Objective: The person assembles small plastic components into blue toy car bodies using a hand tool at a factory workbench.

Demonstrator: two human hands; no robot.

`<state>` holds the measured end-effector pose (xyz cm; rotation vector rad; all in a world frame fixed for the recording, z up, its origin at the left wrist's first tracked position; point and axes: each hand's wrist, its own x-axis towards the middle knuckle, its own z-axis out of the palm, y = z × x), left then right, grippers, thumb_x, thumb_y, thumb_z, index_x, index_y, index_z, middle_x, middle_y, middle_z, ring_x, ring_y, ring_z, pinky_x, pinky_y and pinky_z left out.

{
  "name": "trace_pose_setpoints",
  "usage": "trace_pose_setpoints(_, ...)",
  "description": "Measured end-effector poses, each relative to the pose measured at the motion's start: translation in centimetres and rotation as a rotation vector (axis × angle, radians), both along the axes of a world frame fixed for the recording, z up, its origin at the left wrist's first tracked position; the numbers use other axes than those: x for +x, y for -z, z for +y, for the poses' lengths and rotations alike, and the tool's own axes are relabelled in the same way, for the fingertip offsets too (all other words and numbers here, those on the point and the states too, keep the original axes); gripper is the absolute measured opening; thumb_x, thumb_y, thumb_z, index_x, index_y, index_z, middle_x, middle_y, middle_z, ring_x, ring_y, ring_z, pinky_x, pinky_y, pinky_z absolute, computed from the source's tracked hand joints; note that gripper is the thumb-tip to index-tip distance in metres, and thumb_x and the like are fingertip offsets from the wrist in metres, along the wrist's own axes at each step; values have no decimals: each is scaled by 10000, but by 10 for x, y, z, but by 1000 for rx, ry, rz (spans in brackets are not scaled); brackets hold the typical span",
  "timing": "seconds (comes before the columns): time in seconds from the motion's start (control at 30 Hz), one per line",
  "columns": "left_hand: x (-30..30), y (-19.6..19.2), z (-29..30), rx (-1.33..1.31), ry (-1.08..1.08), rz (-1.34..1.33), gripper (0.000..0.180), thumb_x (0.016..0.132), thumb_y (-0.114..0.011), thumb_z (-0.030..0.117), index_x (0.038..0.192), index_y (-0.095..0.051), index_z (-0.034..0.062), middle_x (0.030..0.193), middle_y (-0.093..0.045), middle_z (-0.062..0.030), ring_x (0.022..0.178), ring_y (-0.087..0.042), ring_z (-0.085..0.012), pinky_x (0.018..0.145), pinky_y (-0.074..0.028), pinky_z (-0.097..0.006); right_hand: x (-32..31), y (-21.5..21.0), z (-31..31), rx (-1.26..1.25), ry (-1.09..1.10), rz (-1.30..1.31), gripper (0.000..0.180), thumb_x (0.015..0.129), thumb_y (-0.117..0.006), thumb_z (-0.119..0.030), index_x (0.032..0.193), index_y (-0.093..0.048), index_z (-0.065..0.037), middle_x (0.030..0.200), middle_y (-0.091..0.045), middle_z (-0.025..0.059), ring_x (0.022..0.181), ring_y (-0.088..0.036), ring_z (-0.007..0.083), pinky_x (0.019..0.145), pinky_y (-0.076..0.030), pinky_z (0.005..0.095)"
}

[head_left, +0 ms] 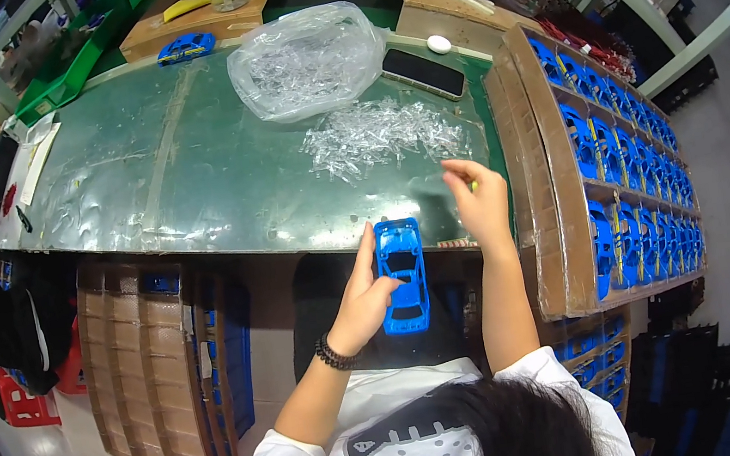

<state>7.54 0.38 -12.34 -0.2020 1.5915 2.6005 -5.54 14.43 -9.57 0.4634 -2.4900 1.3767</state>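
Over the near edge of the green-topped table, my left hand (363, 306) grips a blue toy car body (407, 304) from its left side, with the thumb across it. The windows are open holes. To its right, my right hand (480, 198) is raised with fingers curled and thumb close to the forefinger. A small yellow-green spot shows inside those fingers; what they hold is too small to make out. Just beyond lies a loose pile of small clear plastic pieces (380, 136). Behind the pile sits a clear plastic bag (304, 62) full of similar pieces.
A partitioned brown box (557, 201) on the right holds rows of blue car bodies. A phone (424, 73) and a round white object (438, 44) lie near the back. Another blue car (186, 48) stands far left. Stacked brown trays (144, 371) stand below left; a person works beyond.
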Motion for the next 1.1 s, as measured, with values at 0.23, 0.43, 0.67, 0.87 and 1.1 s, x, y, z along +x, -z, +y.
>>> trace_pose_setpoints(0.23,-15,27,14,-246,-56,141,714,698,-393,-63,1329,-83,56,1203,-380,-95,804,-494,-77,660,-428,-202,34,9,-5,16,-96,-127,96,669,-634,-24,747,-606,25,751,-618,93,678,-567,120,617,-439,236)
trace_pose_setpoints(0.43,-17,34,21,-219,-49,114,663,696,-393,1,1294,-110,-46,1328,-184,-222,1244,-189,-258,989,-183,-291,38,18,-5,-41,-34,-71,86,675,-615,-27,731,-596,35,796,-605,126,693,-577,172,655,-442,252)
trace_pose_setpoints(0.67,-21,30,22,-368,-38,135,678,694,-395,29,1287,-81,-64,1332,-137,-250,1263,-113,-300,1011,-132,-312,40,31,-7,144,-77,-27,90,661,-631,-49,684,-596,31,807,-600,132,648,-585,203,612,-457,277)
trace_pose_setpoints(0.87,-28,17,13,-580,19,240,698,694,-385,30,1280,-22,-79,1332,-76,-274,1268,-44,-313,1023,-76,-323,33,22,-9,304,-77,-49,73,644,-616,-32,649,-578,29,730,-589,140,634,-577,241,601,-452,301)
trace_pose_setpoints(1.1,-40,10,-1,-866,82,314,515,747,-449,95,1177,-237,-94,1159,-333,-275,1088,-344,-375,899,-307,-378,38,33,-14,288,8,-33,76,635,-599,-58,618,-542,-11,742,-548,136,699,-535,310,635,-428,378)
